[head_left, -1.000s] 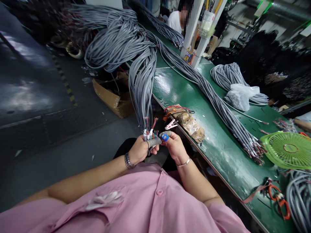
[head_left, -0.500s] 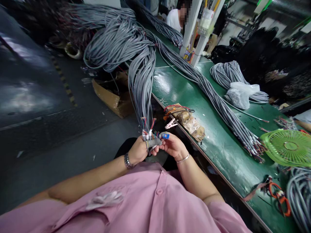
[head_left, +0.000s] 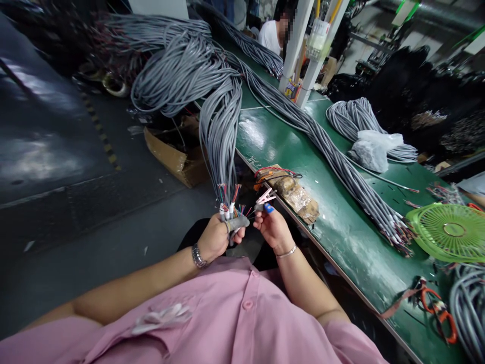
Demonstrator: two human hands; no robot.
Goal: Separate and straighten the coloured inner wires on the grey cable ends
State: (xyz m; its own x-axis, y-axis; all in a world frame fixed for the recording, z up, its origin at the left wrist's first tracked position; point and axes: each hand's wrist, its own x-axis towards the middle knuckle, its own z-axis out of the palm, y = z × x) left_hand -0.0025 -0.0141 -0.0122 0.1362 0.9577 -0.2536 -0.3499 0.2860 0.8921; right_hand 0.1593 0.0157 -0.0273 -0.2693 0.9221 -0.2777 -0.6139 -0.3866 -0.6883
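Observation:
My left hand (head_left: 215, 236), its thumb in a grey cover, is closed around the ends of several grey cables (head_left: 222, 172). White-banded ends with coloured wires (head_left: 237, 192) fan out above the fist. To the right, my right hand (head_left: 276, 231) is raised a little apart from it, thumb and forefinger pinched together. Blue tape wraps one of its fingertips and a grey cover another. A thin strand seems to run from the cable ends to this pinch. Just above the right fingertips is a pale pink clip (head_left: 265, 197) at the table edge.
A taped block (head_left: 299, 194) sits on the green table (head_left: 261, 131) edge. Long grey cable bundles (head_left: 314, 129), a green fan (head_left: 450, 230) and orange-handled scissors (head_left: 439, 308) lie right. A cardboard box (head_left: 170, 159) stands on the floor. A person (head_left: 270, 36) sits beyond.
My right hand has drawn away from my left, moving right and slightly up toward the clip. My left hand keeps its hold on the cables.

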